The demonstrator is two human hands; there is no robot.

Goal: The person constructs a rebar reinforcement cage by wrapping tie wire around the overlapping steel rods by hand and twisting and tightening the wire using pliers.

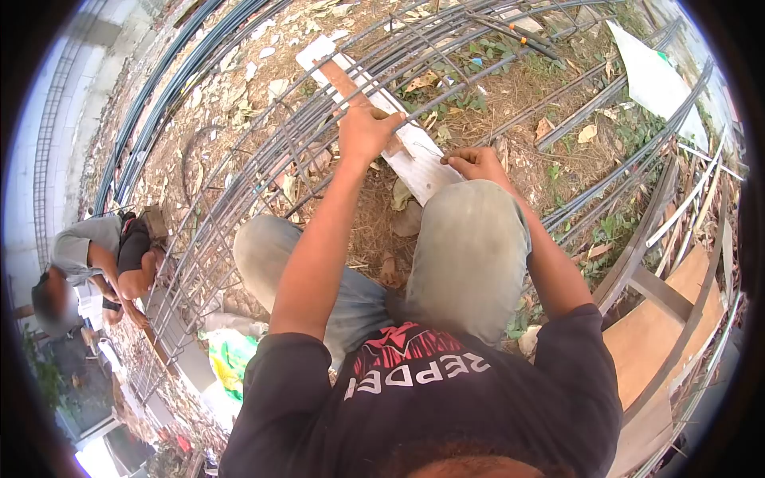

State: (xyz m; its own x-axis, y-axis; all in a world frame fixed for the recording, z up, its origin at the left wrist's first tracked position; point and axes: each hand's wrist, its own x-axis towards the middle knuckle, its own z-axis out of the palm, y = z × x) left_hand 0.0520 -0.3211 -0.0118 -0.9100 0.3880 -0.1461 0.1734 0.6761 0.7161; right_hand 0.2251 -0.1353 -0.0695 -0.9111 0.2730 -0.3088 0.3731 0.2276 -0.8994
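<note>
My left hand [366,131] is closed round something at the steel bars, beside a narrow brown strip [341,82]; what its fingers hold is hidden. The strip lies over a whitish board [422,163] that runs under the bar cage [279,131]. To the right, above my knee, my right hand [476,165] has its fingers pinched together near the board's edge. A thin wire seems to reach toward its fingertips, too small to make out clearly.
Another person [96,255] crouches at the left beside the cage. Bundled bars [163,95] lie at the upper left. A wooden frame [661,295] and white sheet [657,76] are on the right. A green and yellow bag [231,358] lies lower left.
</note>
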